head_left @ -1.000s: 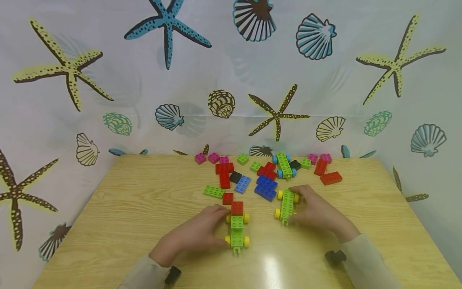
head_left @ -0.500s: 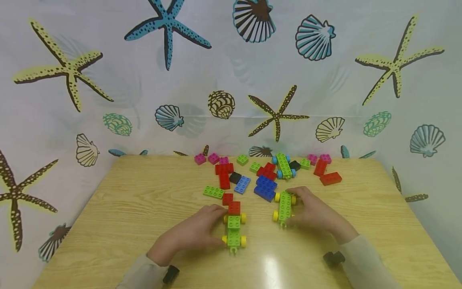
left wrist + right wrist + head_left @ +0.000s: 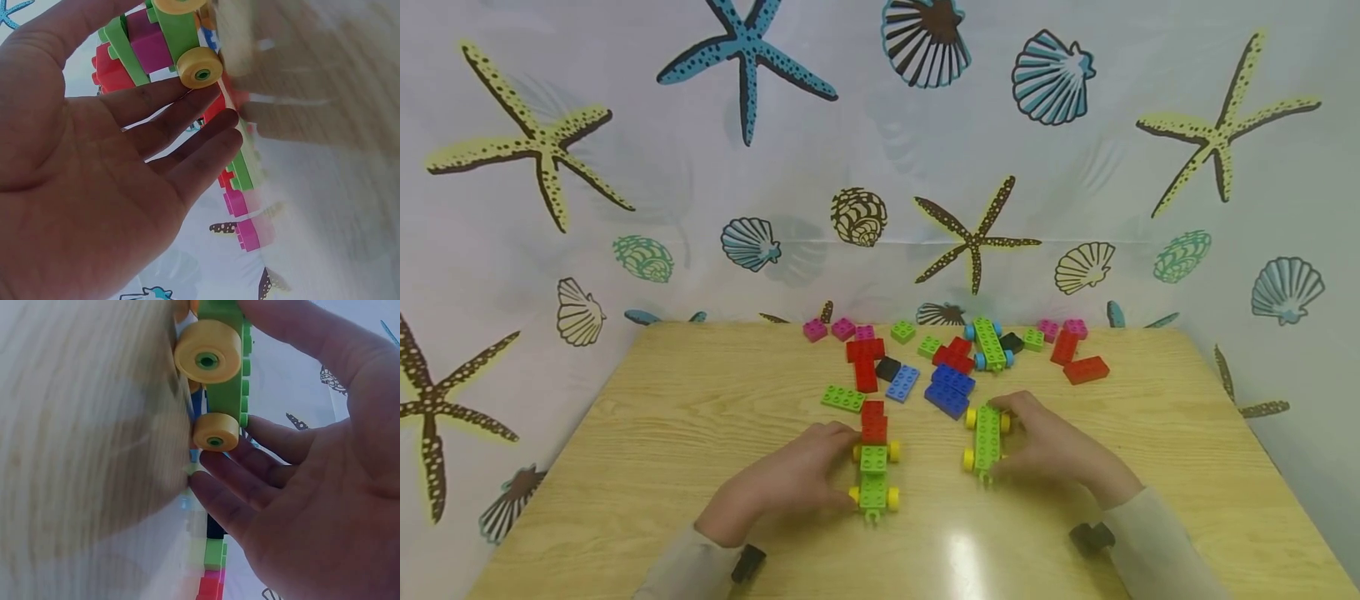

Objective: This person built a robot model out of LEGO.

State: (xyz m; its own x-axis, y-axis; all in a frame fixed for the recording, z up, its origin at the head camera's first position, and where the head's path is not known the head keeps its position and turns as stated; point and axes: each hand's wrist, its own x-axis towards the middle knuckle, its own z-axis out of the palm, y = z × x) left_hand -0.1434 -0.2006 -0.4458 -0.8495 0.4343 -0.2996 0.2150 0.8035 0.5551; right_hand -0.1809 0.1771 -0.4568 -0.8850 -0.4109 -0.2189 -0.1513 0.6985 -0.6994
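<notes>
Two small brick cars stand side by side on the wooden table [image 3: 662,433]. My left hand [image 3: 838,468] grips the left car [image 3: 872,477], a green chassis with yellow wheels, a green brick and a red brick on its far end; thumb at the near end, fingers at the far end. In the left wrist view the left hand [image 3: 125,156] closes around this left car [image 3: 175,37]. My right hand [image 3: 1009,437] holds the bare green chassis [image 3: 986,437] with yellow wheels from its right side. Seen from the right wrist, the right hand's [image 3: 300,456] thumb and fingers bracket that chassis [image 3: 225,369].
Loose bricks lie behind the hands: blue bricks [image 3: 951,392], red bricks [image 3: 865,362], a flat green brick [image 3: 842,397], pink bricks [image 3: 816,329], a red brick [image 3: 1086,369]. A third green chassis with blue wheels [image 3: 990,343] stands near the back edge. A seashell curtain [image 3: 880,167] hangs behind.
Both hands have slid their cars a little to the left and slightly toward me. The loose bricks have not moved.
</notes>
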